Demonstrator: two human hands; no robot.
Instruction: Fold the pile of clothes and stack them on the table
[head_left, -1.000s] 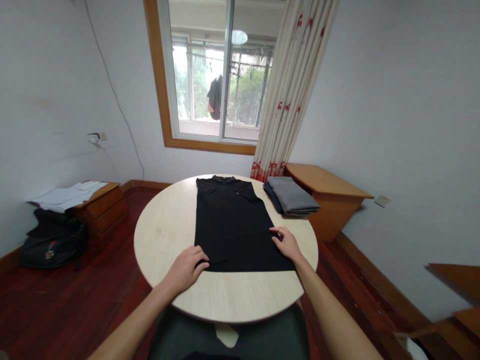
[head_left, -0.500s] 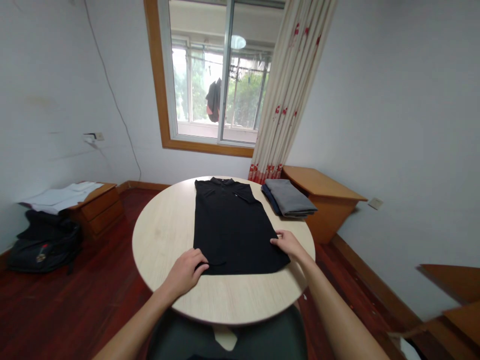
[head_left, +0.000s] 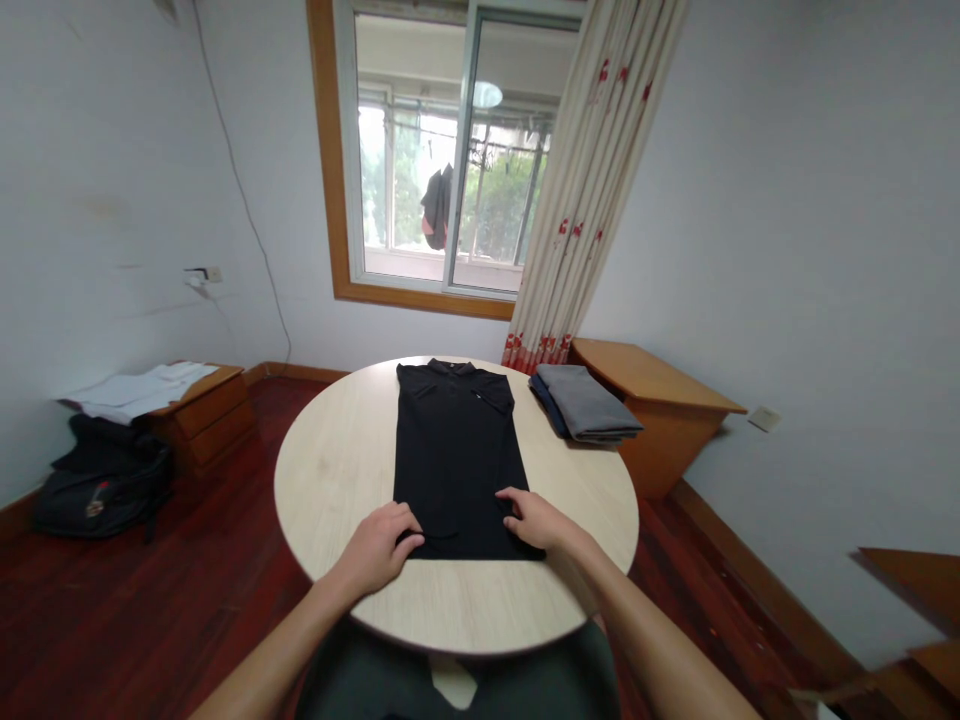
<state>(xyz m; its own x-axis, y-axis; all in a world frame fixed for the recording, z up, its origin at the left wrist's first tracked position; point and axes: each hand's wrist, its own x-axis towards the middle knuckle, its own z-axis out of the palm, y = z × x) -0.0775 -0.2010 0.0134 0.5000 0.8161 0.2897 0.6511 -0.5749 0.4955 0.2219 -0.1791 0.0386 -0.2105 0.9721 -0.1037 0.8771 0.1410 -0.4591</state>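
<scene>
A black short-sleeved polo shirt (head_left: 457, 450) lies spread on a round pale wooden table (head_left: 322, 460), collar toward the window and hem toward me. My left hand (head_left: 384, 545) is at the near left corner of the hem, fingers curled and thumb close to the index finger, pinching the cloth. On the near right side, my right hand (head_left: 534, 518) grips the shirt's side edge, which is turned inward over the body. Cloth shows between its thumb and index finger; the other fingertips are hidden.
Folded grey and dark blue clothes (head_left: 589, 400) are stacked at the table's right. A wooden desk (head_left: 652, 375) stands behind them. At left are a small drawer cabinet (head_left: 217, 420) with papers (head_left: 142, 385) and a black bag (head_left: 105, 490). A curtain (head_left: 577, 200) hangs beside the window.
My right hand has moved left and slightly nearer, bringing the shirt's right side inward so the lower part is narrower. My left hand stays at the hem corner. The view has shifted slightly.
</scene>
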